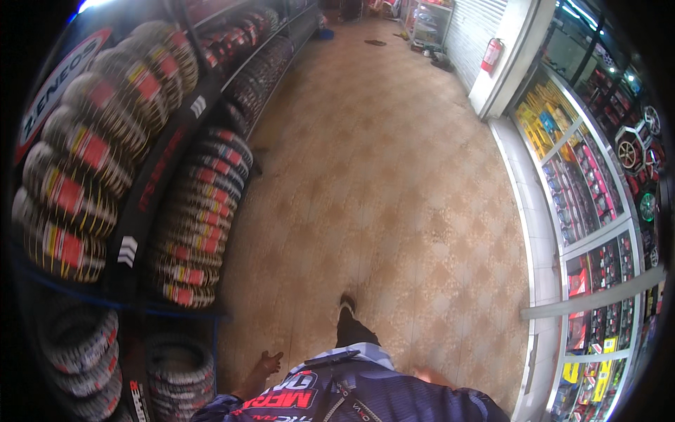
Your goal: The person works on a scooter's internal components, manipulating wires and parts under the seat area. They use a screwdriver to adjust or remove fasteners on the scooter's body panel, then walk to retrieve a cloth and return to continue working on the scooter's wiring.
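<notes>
My left hand [268, 363] hangs low beside my body, its fingers apart and nothing seen in them. The nearest things to it are the stacked tyres [181, 366] on the lower rack at the left, and it touches none of them. Of my right hand [427, 375] only a pale, blurred part shows past my dark printed shirt [351, 390]. Its fingers cannot be made out, nor whether it holds anything. One foot in a dark shoe [347, 301] is stretched forward on the tiled floor [380, 183].
Tall racks of new tyres [70, 197] with red and yellow labels line the left side. Along the right run glass display cases [590, 232] of small packaged goods, with a metal rail [598, 304]. Farther off, a fire extinguisher [492, 55] hangs on a white pillar beside a roller shutter [477, 32].
</notes>
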### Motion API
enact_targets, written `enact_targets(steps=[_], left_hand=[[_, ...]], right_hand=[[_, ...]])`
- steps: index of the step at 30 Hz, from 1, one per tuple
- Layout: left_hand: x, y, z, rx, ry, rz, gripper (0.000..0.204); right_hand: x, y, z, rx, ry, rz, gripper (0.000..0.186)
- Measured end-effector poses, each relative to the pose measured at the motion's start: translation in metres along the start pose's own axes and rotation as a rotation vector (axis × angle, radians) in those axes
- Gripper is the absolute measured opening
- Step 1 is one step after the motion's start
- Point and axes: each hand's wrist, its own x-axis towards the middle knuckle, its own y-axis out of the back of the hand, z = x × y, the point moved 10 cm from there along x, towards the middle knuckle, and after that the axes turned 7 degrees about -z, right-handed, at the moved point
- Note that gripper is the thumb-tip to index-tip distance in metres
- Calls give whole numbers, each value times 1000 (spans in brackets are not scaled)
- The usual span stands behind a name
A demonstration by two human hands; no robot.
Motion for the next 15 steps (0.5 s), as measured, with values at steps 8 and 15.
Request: enact_targets(steps=[8,15], left_hand=[[61,-15,366,78,-210,-19,107],[168,-37,617,127,-225,-52,104]], right_hand=[[-114,451,-540,317,831,529,59],[-191,620,-751,313,1083,647,59]])
